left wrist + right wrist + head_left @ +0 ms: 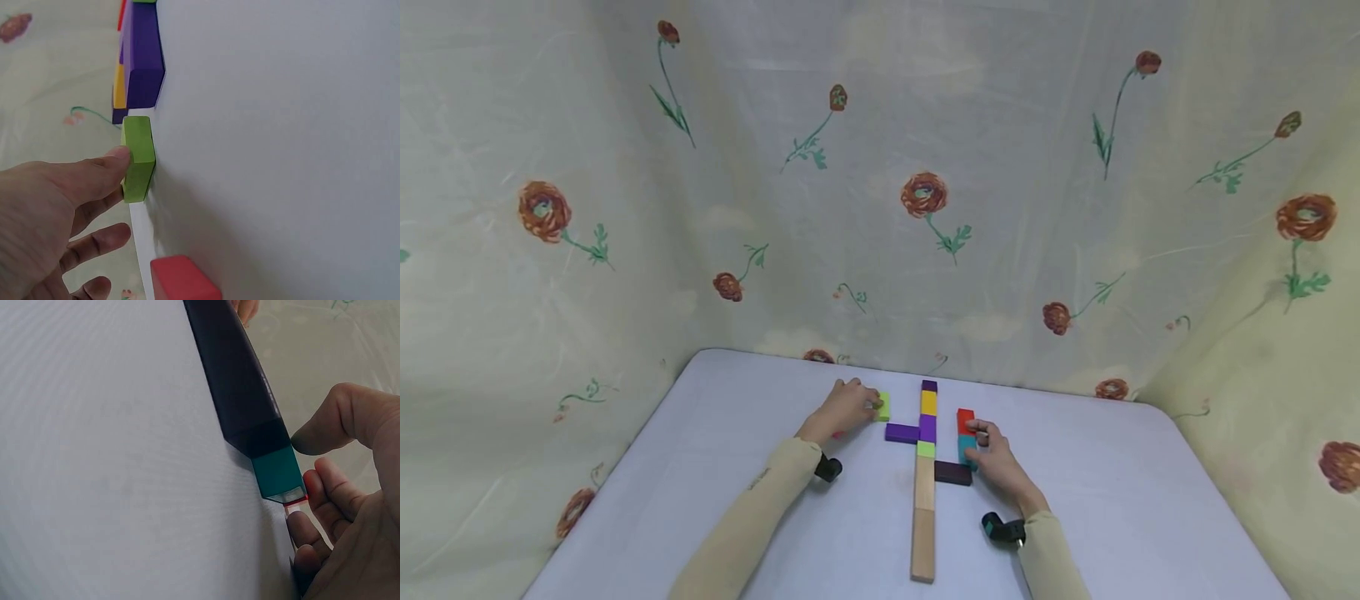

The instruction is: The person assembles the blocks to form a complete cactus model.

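My left hand [847, 406] pinches a light green block [139, 156], its thumb on the upper face in the left wrist view. This block stands left of the central column, just past the outer end of a purple block [902, 433]. On the other side, my right hand [1002, 462] has loosely bent, spread fingers beside a red block [966, 417] and a teal block [279, 475] set end to end. The thumb tip is at the teal block, the other fingertips by the red one. A dark block [952, 472] links the teal block's near end to the column.
Down the middle of the white table [1090, 483] runs a column of blocks: dark purple, yellow [928, 403], purple [928, 428], light green [926, 449], then two plain wooden ones [922, 546]. A pinkish-red block [182, 279] lies near my left hand. Flowered cloth [880, 250] hangs behind.
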`<state>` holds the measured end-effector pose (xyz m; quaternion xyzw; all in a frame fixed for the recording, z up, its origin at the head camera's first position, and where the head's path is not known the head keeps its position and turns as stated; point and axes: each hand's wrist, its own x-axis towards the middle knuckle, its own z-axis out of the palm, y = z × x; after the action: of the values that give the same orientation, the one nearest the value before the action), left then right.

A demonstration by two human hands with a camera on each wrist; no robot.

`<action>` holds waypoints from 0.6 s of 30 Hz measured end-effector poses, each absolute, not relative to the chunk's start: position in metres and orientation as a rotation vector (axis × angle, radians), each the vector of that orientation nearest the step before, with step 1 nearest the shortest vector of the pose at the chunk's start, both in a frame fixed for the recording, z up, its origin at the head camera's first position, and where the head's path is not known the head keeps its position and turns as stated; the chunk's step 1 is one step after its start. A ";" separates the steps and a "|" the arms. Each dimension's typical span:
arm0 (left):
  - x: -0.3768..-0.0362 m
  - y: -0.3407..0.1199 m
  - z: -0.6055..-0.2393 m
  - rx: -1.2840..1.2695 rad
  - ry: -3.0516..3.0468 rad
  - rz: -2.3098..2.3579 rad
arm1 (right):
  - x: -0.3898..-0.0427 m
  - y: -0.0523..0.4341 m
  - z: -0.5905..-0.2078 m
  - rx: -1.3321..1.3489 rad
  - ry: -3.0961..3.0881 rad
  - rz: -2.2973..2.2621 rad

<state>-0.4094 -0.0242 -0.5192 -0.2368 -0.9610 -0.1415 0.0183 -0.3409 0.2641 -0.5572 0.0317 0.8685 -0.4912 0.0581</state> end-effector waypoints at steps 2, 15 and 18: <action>-0.410 -0.021 -0.521 -0.742 -2.983 -0.433 | -0.340 0.264 -0.556 0.097 2.628 -1.494; -0.406 -0.017 -0.523 -0.754 -2.999 -0.420 | -0.341 0.264 -0.555 0.083 2.629 -1.499; -0.406 -0.017 -0.524 -0.759 -2.996 -0.418 | -0.341 0.264 -0.555 0.078 2.627 -1.504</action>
<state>-0.4059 -0.0166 -0.5244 -0.2433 -0.9606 -0.1341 0.0113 -0.3409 0.2644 -0.5555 0.0257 0.8662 -0.4958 0.0568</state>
